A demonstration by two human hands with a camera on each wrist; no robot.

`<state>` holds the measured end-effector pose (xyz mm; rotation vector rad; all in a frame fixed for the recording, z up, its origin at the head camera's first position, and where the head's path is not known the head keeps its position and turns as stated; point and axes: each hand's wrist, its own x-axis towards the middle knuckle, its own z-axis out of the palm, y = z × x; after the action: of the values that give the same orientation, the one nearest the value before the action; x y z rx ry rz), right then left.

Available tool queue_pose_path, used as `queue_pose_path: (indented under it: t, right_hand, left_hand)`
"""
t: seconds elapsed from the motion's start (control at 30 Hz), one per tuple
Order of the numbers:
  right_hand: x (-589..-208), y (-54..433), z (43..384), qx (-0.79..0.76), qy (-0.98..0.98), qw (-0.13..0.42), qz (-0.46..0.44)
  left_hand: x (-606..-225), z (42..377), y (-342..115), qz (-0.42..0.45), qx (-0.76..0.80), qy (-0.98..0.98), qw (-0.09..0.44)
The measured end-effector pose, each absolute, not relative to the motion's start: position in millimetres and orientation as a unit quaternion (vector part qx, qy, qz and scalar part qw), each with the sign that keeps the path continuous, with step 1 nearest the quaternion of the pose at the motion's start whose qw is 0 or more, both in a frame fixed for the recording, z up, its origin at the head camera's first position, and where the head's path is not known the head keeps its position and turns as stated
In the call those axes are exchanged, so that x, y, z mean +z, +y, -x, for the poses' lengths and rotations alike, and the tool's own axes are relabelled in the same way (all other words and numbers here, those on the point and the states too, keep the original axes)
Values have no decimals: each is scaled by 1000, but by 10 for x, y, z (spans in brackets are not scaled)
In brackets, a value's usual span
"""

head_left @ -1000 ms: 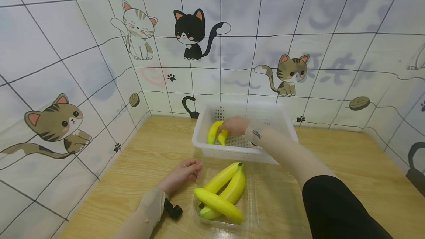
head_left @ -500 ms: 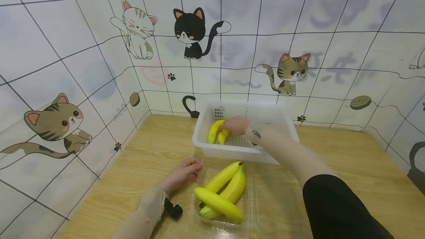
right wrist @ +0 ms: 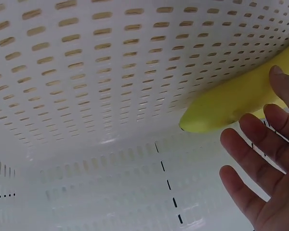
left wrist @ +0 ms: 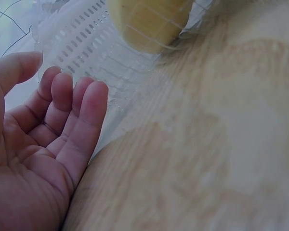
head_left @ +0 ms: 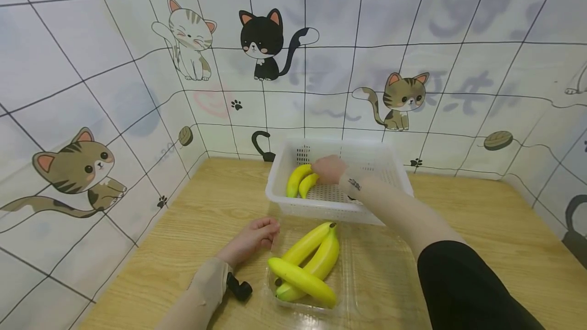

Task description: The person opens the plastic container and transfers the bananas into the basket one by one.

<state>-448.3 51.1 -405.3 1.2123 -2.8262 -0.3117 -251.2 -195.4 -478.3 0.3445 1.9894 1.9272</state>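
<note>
My right hand is inside the white perforated basket, beside two bananas at its left end. One banana lies against the left wall, and the other banana rests to its right, nearest the hand. In the right wrist view, the fingers are extended and spread apart, with the thumb overlapping a banana; contact is unclear. My left hand rests by the left edge of a clear plastic container, fingers loosely bent and holding nothing. Three larger bananas lie in that container, one across the others.
A wooden table carries both containers, the basket behind the clear one. Behind them stands a tiled wall covering with cartoon cats. A small black device sits at the left wrist.
The right hand has loosened from the smaller banana and shifted slightly right and back. That banana now lies tilted on the basket floor. The left hand stays in place.
</note>
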Motion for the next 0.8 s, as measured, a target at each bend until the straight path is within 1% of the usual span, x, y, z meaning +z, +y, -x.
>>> queue_pose_path:
  t: [0.17,0.37,0.8]
  right_hand:
    - [-4050,525,4485,-122,-913,44,-386]
    - [-4064,541,4531,-112,-924,63,-359]
    - [-4057,566,4530,-103,-936,60,-330]
  left_hand:
    - [-4782,2509,-1953,-121,683,698,178]
    - [-4786,2518,-1960,-128,682,697,179]
    - [-4775,2511,-1953,-131,683,695,181]
